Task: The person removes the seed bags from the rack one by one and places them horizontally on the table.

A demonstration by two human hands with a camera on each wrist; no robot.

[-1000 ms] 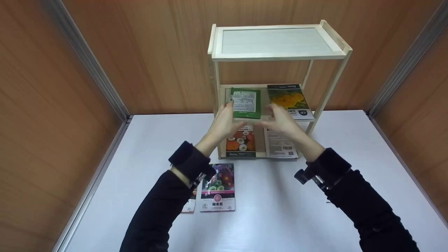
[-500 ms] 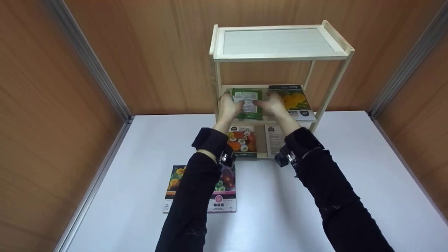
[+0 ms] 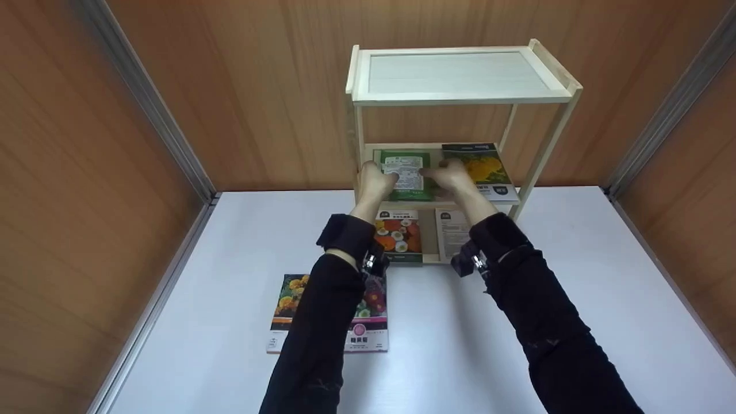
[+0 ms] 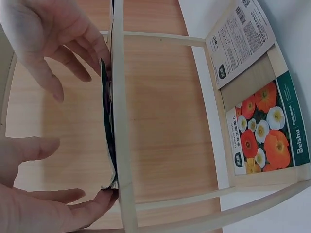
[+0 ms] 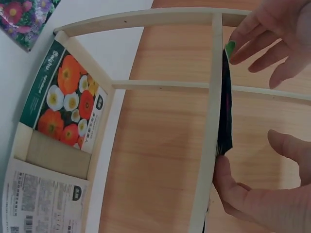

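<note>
1. Sleeves of black covered both my arms, which reached away from me over the white table (image 3: 517,345).
2. Two flower seed packets (image 3: 368,322) lay side by side on the table at near left, partly under my left arm.
3. Beyond them stood the wooden shelf rack (image 3: 460,98). On its bottom shelf lay a poppy packet (image 3: 399,236) at left and a white printed packet (image 3: 454,233) at right, a gap of bare wood between them.
4. On the middle shelf, at its left part, lay the green packet (image 3: 407,172), back side up.
5. My left hand (image 3: 374,183) touched the green packet's left edge with relaxed, nearly straight fingers; the left wrist view showed the fingertips (image 4: 97,199) against the packet's edge at the shelf's front rail.
6. My right hand (image 3: 454,177) touched the packet's right edge the same way, fingers loose, not curled round it.
7. Just right of that hand, a yellow-flower packet (image 3: 486,169) lay on the same shelf.
8. Farthest and highest, the top shelf showed its pale board.
</note>
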